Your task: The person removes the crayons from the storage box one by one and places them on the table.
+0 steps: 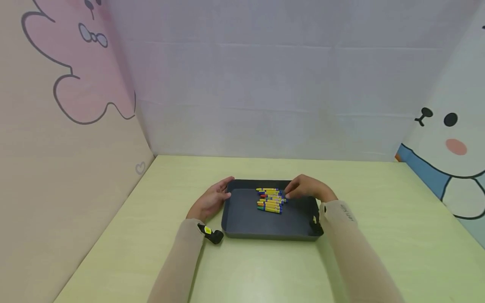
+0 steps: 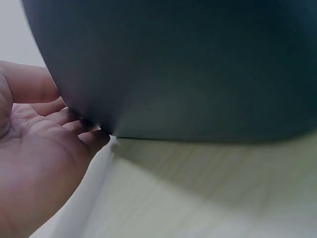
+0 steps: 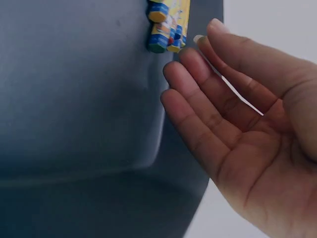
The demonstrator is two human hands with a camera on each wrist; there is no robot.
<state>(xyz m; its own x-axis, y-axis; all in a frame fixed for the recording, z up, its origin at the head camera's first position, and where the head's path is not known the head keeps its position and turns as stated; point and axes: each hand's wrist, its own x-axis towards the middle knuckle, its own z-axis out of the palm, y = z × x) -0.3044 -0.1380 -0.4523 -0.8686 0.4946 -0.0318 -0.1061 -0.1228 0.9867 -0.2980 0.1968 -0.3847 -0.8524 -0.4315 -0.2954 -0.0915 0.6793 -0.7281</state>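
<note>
A dark grey tray (image 1: pixel 246 227) stands on the table. My left hand (image 1: pixel 212 201) holds its left side, with the thumb at the rim; in the left wrist view the other fingers (image 2: pixel 94 139) reach to the tray's lower edge. Several yellow-wrapped crayons (image 1: pixel 270 203) lie in a column in the tray, right of its middle, their coloured tips to the left. Over the tray's right part, my right hand (image 1: pixel 307 187) has its fingertips right at the crayons' blunt ends. The right wrist view shows its fingers (image 3: pixel 190 106) loosely bent, nothing gripped between thumb and forefinger.
The pale wood-look table (image 1: pixel 265 269) extends around the tray. A whitish cloth wall (image 1: pixel 265 92) rises behind it, with printed cartoon panels at left and right. Black wrist camera parts (image 1: pixel 214 235) sit close to the tray's sides.
</note>
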